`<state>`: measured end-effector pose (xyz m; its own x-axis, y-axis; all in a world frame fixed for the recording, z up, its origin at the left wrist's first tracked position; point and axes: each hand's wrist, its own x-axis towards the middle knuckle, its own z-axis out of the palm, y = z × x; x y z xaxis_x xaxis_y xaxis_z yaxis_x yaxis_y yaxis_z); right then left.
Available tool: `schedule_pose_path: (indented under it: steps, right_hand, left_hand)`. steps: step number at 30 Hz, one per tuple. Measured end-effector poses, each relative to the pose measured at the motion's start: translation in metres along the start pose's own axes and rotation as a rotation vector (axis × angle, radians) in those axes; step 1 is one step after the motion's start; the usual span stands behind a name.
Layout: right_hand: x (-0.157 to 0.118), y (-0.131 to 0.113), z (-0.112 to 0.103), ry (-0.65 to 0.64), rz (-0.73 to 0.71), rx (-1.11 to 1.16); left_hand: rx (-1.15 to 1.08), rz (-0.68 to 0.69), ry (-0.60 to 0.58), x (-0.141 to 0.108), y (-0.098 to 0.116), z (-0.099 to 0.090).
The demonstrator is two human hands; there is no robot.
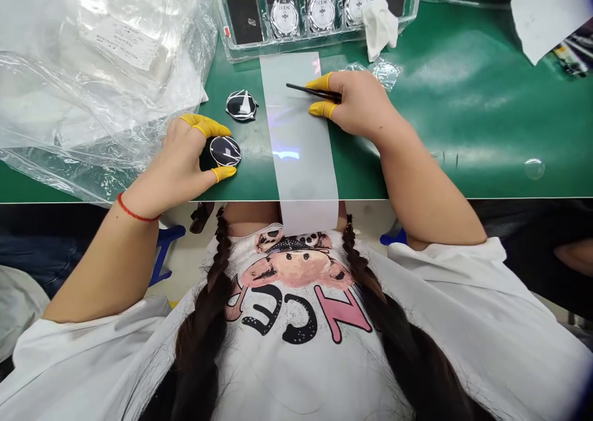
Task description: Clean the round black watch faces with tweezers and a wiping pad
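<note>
My left hand (pixel 188 155), with yellow finger cots on, curls around a round watch face (pixel 225 151) that is dark and glossy with a silver rim. Thumb and fingers grip it by its edges, just above the green table. A second watch case (pixel 241 105) lies face up a little beyond. In my right hand (pixel 354 99), also in yellow finger cots, are black tweezers (pixel 306 89) pointing left. Their tips hover over a long translucent film strip (pixel 303 143), whose near end hangs past the table edge.
A clear plastic tray (pixel 241 53) at the back holds several watch cases, backs up. Crumpled white tissue (pixel 380 26) rests on its corner. Clear plastic bags (pixel 106 68) cover the left side. Small film scraps (pixel 385 72) lie behind my right hand; a clear round disc (pixel 535 169) sits at right.
</note>
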<state>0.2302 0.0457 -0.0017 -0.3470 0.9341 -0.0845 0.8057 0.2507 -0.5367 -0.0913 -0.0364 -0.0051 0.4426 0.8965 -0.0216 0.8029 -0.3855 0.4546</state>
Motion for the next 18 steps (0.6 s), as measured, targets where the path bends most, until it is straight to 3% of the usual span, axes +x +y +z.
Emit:
schedule_pose_path:
  steps: [4,7,10,14,16,18]
  right_hand:
    - [-0.001,-0.007,0.003,0.041,0.04,-0.074]
    - [-0.003,-0.011,0.004,0.051,0.036,-0.081]
    - [-0.003,-0.012,0.007,0.08,0.032,-0.17]
    - [-0.001,-0.009,0.01,0.104,0.02,-0.222]
    - [-0.001,-0.011,0.01,0.1,0.012,-0.232]
    - [-0.004,-0.017,0.008,0.101,-0.005,-0.252]
  left_hand:
    - [-0.031,-0.033,0.073,-0.001,-0.001,0.003]
    - [-0.051,0.045,0.225,-0.009,0.012,0.007]
    - [-0.012,0.299,0.276,-0.021,0.039,0.019]
    - [0.128,0.639,0.016,-0.033,0.067,0.051]
    - [0.126,0.725,0.048,-0.035,0.071,0.065]
    - [0.03,0.798,0.168,-0.035,0.072,0.072]
